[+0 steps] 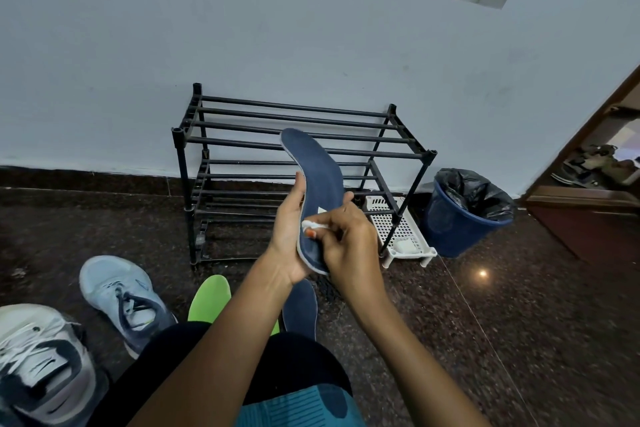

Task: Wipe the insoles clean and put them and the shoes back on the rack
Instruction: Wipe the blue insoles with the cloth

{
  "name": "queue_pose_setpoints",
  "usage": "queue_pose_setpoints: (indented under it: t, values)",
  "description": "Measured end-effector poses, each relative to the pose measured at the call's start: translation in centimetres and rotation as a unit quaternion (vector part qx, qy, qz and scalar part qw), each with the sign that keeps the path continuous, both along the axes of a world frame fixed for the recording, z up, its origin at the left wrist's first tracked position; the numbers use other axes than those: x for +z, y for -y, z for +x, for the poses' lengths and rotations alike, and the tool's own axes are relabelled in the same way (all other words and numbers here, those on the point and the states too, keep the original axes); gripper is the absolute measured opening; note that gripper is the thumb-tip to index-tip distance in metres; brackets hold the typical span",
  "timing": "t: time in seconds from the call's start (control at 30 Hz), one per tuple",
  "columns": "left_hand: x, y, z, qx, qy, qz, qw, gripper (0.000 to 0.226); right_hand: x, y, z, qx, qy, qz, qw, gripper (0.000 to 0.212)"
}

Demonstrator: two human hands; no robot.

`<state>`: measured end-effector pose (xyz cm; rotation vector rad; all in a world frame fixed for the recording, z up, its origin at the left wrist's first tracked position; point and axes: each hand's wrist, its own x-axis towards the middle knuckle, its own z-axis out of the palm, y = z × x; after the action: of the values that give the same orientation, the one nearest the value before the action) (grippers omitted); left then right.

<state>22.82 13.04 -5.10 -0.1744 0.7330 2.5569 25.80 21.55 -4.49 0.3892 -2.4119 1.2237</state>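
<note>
Left hand (289, 236) was closed around the heel end of a navy insole (320, 184), thumb on the near edge, fingers wrapped behind. Insole stood nearly upright, long axis running from the palm up and slightly left, toe tip in front of the top tier of the black shoe rack (298, 135). Right hand (349, 239) was pinched shut on a small white wipe (311, 226), pressed against the insole face near the heel, just below a small white logo mark.

Key relation: wipe sat at the low end, so the unwiped length lay up and away from the right-hand grip along the insole's axis. Likely next stroke would run heel to toe, left hand bracing.

On the floor by the knees: a second navy insole (301, 308), a green insole (209, 298), a light-blue sneaker (124, 295) and a white-grey sneaker (41, 357). Rack was empty, so wiping was mid-way and nothing was put back yet. Left hand was nearer the rack's front.
</note>
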Motion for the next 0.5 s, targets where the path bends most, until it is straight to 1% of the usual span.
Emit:
queue_pose_setpoints:
  t: [0.07,0.17,0.27,0.37,0.5]
  values:
    - [0.2,-0.1,0.2,-0.012,-0.011,-0.007,1.000,0.061,0.1,0.1,-0.3,-0.007,0.009,-0.006,1.000,0.020]
    - [0.1,-0.3,0.4,-0.022,-0.015,-0.003,1.000,0.059,0.2,0.3,-0.6,-0.019,0.007,0.002,1.000,0.019]
    - [-0.3,-0.3,0.1,0.010,-0.031,0.008,0.999,0.067,0.0,0.3,0.0,-0.015,-0.009,-0.003,1.000,0.018]
    - [-0.3,0.0,-0.2,0.042,-0.049,0.020,0.998,0.072,-0.5,0.1,1.3,0.011,-0.009,-0.006,1.000,0.016]
    - [-0.2,-0.2,-0.3,0.041,-0.050,0.016,0.998,0.072,-0.9,-0.2,1.8,0.006,-0.004,-0.001,1.000,0.017]
